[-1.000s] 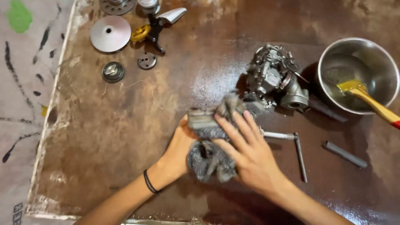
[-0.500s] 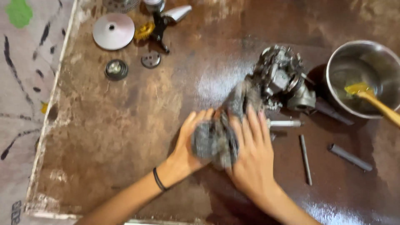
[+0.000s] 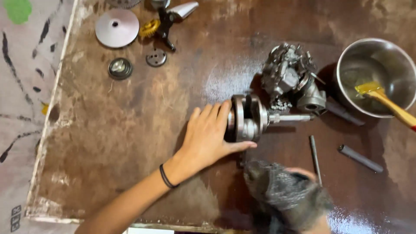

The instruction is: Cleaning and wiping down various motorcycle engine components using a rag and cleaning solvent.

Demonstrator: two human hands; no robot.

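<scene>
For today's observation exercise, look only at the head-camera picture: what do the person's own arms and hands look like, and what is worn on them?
Both are bare, with no gloves. The left hand shows fully; its forearm has no sleeve, and a thin black band circles the wrist. No rings or markings show. The right hand is almost wholly hidden behind a dark grey crumpled cloth, so nothing worn on it can be told.

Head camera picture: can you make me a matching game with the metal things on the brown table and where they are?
Things:
1. Round steel bowl
2. Flat silver metal disc
3. Grey steel crankshaft
4. Dark grey rag

Places:
A. Under the left hand's fingers
B. Top left of the table
C. Bunched over the right hand, bottom edge
D. Right side, holding a yellow brush

Pairs: 1-D, 2-B, 3-A, 4-C
</scene>
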